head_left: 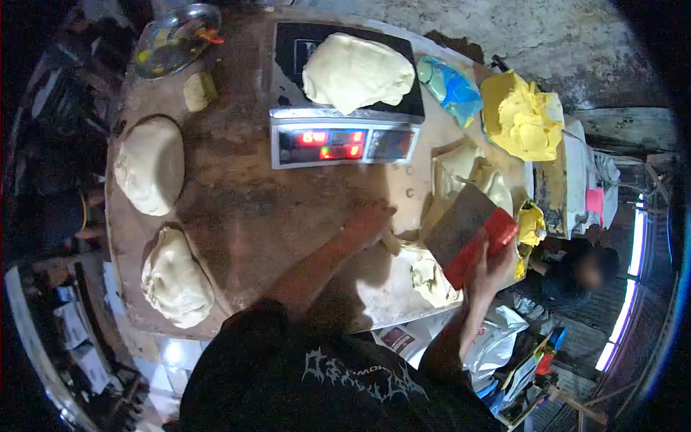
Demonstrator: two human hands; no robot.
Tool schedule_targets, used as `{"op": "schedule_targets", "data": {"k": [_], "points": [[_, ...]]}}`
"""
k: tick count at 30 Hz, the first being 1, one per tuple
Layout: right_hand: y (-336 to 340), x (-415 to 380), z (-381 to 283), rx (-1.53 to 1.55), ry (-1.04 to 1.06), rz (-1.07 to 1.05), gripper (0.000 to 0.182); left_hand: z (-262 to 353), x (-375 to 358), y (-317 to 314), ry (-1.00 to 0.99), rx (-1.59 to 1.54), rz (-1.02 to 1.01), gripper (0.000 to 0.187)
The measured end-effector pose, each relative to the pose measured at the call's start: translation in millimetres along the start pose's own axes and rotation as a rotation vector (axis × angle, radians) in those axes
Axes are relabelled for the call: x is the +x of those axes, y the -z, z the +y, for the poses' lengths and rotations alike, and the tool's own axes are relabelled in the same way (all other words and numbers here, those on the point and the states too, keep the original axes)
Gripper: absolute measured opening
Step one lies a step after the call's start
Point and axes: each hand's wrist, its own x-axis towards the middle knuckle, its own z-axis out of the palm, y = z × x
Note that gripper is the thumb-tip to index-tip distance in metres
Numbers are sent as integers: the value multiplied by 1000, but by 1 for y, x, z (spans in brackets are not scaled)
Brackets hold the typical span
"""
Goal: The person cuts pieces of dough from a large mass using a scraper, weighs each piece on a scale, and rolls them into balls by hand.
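Observation:
My right hand point(497, 268) is closed around the red handle of a wide metal dough scraper point(458, 225). The blade is tilted over pale dough point(471, 169) on the right of the table. Below the blade lies a torn, ragged lump of dough point(432, 277). My left hand point(371, 222) is low over the table, left of the scraper, close to a small strip of dough point(391, 243). Its fingers are dark and blurred, so their grip does not show. A large dough lump point(358, 70) rests on a digital scale point(288, 144) with lit red digits.
Two big dough lumps point(151, 165) point(176, 277) sit along the table's left side. A metal bowl point(160, 54) and a yellowish block point(200, 91) stand at the far left. Yellow fat point(522, 119) and a blue plastic bag point(452, 90) lie right of the scale. Another person point(583, 273) is at the right.

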Motion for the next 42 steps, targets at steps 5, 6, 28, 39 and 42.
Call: {"op": "schedule_targets", "data": {"k": [5,6,28,39,42], "points": [[27,-25,39,57,-124,29,34,-39,-20,-32,-234,-19,-660,19],[22,-31,51,35,-138,-24,37,-40,-18,-20,-239,-9,-660,19],[17,-34,72,123,-325,9,43,-17,31,4,-587,170,-641,24],[-113,-40,98,-510,-548,-439,41,-43,31,72,-122,-91,-657,12],[-75,6,86,-48,-24,-109,51,-49,83,111,-31,-195,-268,15]]}}
